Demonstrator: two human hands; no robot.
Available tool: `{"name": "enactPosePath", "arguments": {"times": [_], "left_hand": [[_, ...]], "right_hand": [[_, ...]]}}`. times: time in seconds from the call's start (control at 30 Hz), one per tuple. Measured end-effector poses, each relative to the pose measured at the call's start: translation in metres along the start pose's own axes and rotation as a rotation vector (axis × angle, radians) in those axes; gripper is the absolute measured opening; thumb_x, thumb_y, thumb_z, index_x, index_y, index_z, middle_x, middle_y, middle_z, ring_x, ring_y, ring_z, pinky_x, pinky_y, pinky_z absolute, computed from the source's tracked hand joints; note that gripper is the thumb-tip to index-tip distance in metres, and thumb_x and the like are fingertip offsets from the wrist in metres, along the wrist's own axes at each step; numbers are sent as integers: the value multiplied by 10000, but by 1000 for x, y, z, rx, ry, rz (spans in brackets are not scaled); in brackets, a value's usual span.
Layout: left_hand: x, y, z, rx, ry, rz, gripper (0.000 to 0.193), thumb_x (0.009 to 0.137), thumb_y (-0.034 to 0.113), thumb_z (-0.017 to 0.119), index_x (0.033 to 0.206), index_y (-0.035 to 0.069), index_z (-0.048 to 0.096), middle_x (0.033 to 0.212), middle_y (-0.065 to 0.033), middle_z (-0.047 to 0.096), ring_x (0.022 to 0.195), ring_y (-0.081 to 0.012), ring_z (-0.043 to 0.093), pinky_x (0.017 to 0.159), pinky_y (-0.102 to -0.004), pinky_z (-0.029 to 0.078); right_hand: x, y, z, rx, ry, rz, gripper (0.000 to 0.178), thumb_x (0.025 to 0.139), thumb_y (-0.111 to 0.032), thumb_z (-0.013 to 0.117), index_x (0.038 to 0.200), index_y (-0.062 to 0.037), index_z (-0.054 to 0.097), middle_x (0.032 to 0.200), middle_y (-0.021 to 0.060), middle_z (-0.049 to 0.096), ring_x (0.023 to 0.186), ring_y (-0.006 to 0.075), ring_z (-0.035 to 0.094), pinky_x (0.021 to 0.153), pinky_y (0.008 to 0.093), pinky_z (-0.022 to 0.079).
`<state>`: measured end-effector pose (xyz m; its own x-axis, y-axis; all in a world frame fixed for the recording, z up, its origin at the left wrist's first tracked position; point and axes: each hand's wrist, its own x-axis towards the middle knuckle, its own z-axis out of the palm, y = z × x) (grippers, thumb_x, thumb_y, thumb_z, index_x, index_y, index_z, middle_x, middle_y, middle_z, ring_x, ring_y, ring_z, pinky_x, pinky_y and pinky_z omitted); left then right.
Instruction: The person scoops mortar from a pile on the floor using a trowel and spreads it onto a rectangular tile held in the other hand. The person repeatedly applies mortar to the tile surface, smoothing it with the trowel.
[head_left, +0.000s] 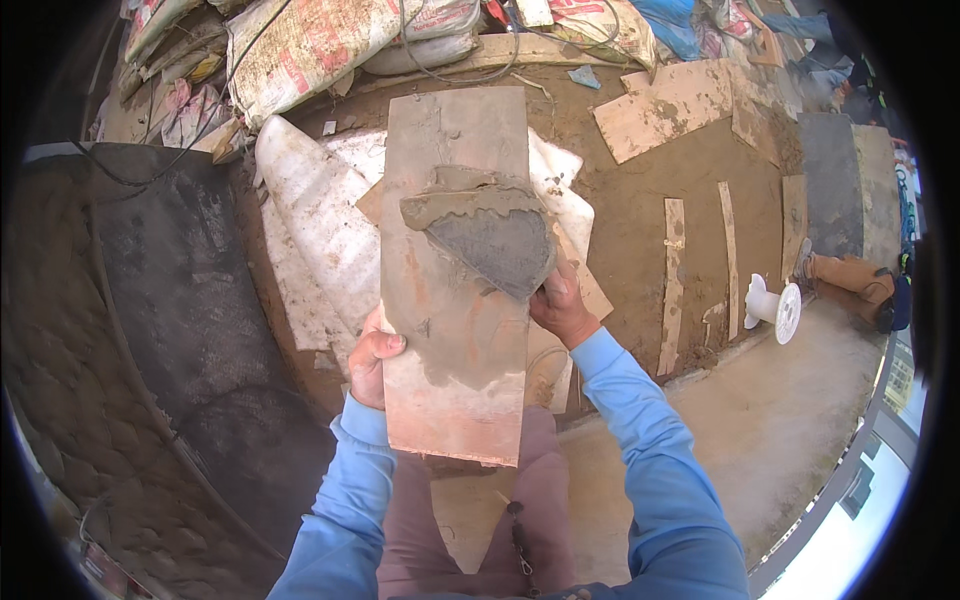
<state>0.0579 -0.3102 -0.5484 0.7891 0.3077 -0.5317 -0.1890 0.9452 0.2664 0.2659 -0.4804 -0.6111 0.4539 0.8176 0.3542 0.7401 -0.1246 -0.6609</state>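
Observation:
A rectangular wooden board is held up in front of me, much of its face smeared with wet grey mortar. My left hand is closed on its left edge, the thumb lying on the near face. Across the board's middle lies the dark, roughly triangular blade of a trowel. A thick ridge of mortar runs along the blade's far edge. Beside the board's right edge my right hand is closed at the blade's near right corner; the trowel's handle is hidden there.
Dirty sacks are piled at the back. White sheeting lies beyond the board. To the right are wooden strips, a white spool and a person's leg. A dark wet slab spreads at left.

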Motion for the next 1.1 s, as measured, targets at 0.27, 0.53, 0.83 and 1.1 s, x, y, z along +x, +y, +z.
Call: {"name": "enactPosePath", "arguments": {"times": [0.27, 0.53, 0.83, 1.1], "left_hand": [[14, -4, -2, -28, 101, 2, 776, 680, 99, 600, 1414, -79, 427, 1321, -217, 579, 1205, -349, 584, 1047, -429, 472], [25, 27, -14, 333, 4, 41, 645, 677, 93, 594, 1298, -70, 531, 1149, -202, 673, 997, -329, 689, 914, -411, 567], [-4, 4, -29, 149, 157, 64, 815, 693, 145, 628, 1455, -21, 390, 1382, -204, 533, 1230, -365, 551, 1048, -465, 455], [-2, 38, -93, 87, -3, 211, 722, 756, 160, 556, 1446, -4, 423, 1386, -202, 547, 1235, -379, 549, 1074, -496, 434]], "right_hand": [[-119, 17, -25, -186, 10, 237, 543, 716, -7, 739, 1238, -6, 590, 1047, 168, 615, 900, 370, 644, 752, 416, 543], [-21, -59, -155, 287, -255, 276, 438, 925, -223, 696, 1270, 32, 613, 931, 157, 697, 678, 292, 655, 707, 368, 551], [-82, 2, -104, 520, -626, 623, 446, 981, -313, 605, 1213, 65, 652, 1081, 241, 704, 973, 299, 666, 905, 368, 503], [-248, 147, 11, 206, -85, 1349, 477, 1001, -364, 567, 1246, 41, 624, 893, 136, 612, 804, 220, 585, 699, 352, 444]]}}
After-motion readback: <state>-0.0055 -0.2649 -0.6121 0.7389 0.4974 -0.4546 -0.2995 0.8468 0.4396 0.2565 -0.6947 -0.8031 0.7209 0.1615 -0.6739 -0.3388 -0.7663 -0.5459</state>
